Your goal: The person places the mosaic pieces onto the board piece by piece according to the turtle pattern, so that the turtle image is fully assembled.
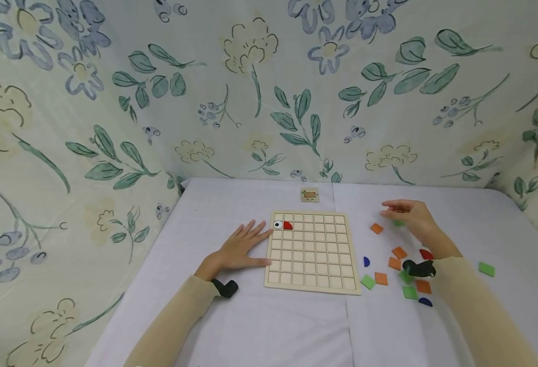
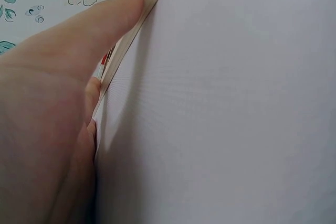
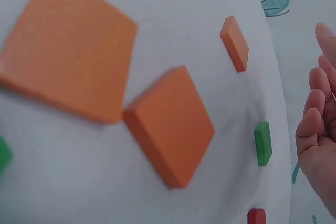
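Note:
My left hand [image 1: 243, 248] lies spread on the cloth, its thumb and fingertips at the left edge of a wooden grid board [image 1: 310, 255]. In the left wrist view the thumb [image 2: 123, 11] rests against the board's side. Two pieces sit in the upper left of the grid: a white eye tile [image 1: 277, 225] and a red rounded piece [image 1: 288, 225]. Raised right of the board, my right hand [image 1: 411, 216] has loosely bent fingers, with nothing visible in them. It partly covers a green tile [image 1: 399, 223]; an orange tile [image 1: 376, 228] lies nearby.
Several loose orange tiles [image 1: 381, 279], green tiles [image 1: 409, 292] and blue half-round pieces [image 1: 366, 261] lie right of the board. A red piece [image 1: 426, 254] is beside the right wrist, and one green tile [image 1: 486, 269] sits farther right. Behind the board is a small patterned card [image 1: 310, 195].

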Available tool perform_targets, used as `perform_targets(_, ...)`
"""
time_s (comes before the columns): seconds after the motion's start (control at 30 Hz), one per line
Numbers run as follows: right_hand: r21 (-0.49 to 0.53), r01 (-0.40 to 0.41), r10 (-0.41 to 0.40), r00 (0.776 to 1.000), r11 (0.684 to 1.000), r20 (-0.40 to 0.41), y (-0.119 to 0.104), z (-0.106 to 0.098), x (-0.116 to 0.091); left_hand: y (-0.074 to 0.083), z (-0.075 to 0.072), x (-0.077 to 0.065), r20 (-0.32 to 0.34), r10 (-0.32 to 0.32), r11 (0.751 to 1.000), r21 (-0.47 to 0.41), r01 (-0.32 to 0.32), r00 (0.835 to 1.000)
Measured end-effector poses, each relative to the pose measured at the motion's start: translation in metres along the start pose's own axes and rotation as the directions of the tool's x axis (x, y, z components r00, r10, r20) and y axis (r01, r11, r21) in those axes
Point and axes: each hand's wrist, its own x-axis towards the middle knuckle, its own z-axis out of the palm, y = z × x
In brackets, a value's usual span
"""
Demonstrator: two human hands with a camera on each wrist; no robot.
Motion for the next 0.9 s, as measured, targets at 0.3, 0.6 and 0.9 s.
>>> perform_targets(0.3,-0.058,-0.05,0.051,0.999,0.997,0.008,0.016,-0.016,0.001,-0.006,0.006,0.002,-0.025,0.017,1.0,-0.017,-0.017,1.0)
perform_targets(0.6,-0.07,-0.063,0.064,0.998,0.996,0.022,0.033,-0.027,0.002,-0.002,0.003,0.001,-0.023,0.02,1.0,-0.004,-0.02,1.0)
perform_targets(0.9,-0.074,-0.071,0.07,0.997,0.995,-0.013,0.05,-0.029,0.008,-0.001,0.003,0.001,-0.02,0.014,1.0,-0.018,-0.015,1.0)
